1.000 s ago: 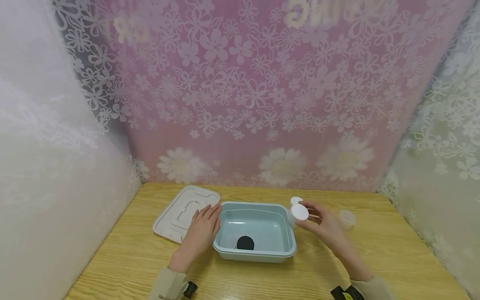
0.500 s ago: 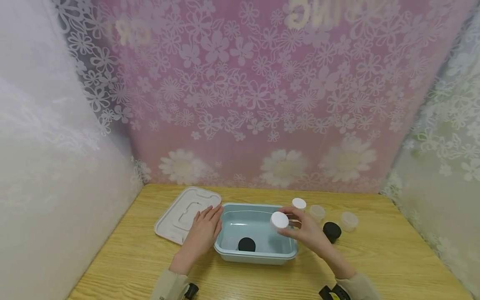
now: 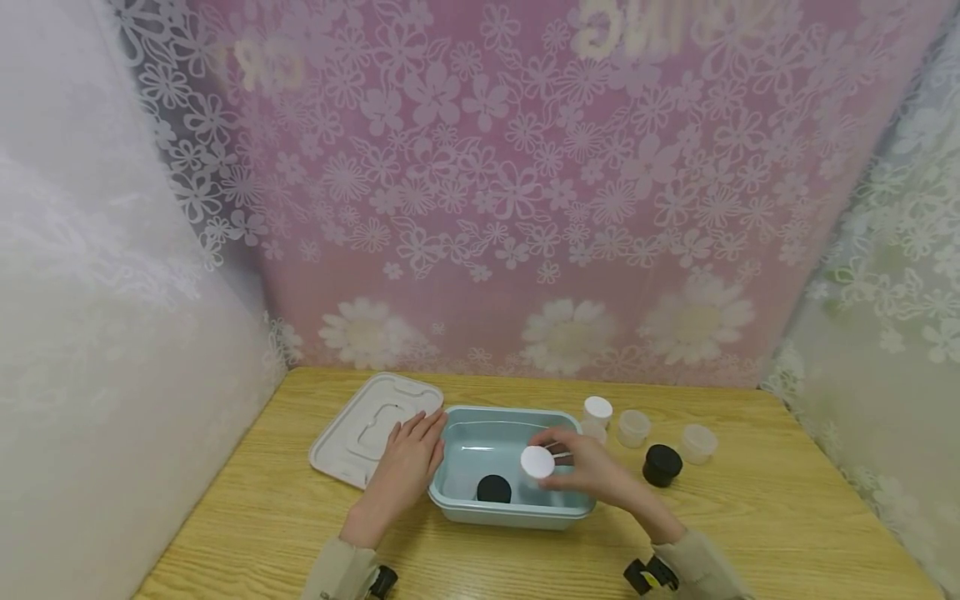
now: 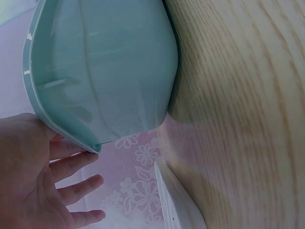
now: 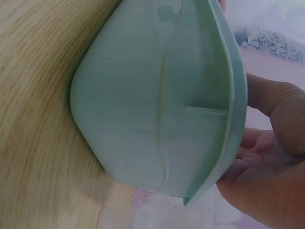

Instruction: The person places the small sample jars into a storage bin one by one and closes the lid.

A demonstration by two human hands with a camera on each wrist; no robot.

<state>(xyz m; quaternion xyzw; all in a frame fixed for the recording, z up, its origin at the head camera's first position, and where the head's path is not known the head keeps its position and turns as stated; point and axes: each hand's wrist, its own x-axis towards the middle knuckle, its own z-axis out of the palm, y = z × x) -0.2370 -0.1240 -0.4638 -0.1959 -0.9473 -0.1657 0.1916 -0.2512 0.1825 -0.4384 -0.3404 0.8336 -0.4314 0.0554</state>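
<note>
Over the last second our right hand (image 3: 588, 471) has carried a small round white-lidded pot (image 3: 537, 462) leftward, from beside the right rim of a pale blue rectangular plastic tub (image 3: 510, 510) to within its outline. Our right fingers pinch this pot by its sides; we cannot tell whether it touches the tub's floor. Our left hand (image 3: 405, 462) rests against the tub's left rim, its fingers extended and grasping nothing. Near the tub's front wall, inside, we see a round black-lidded pot (image 3: 493, 489). On the wood-grain tabletop (image 3: 750, 533), a white rectangular plastic lid (image 3: 367, 429) lies to the left; to the right stand a second white-lidded pot (image 3: 597, 407), two clear round containers (image 3: 634, 427) and a black round pot (image 3: 662, 467).
</note>
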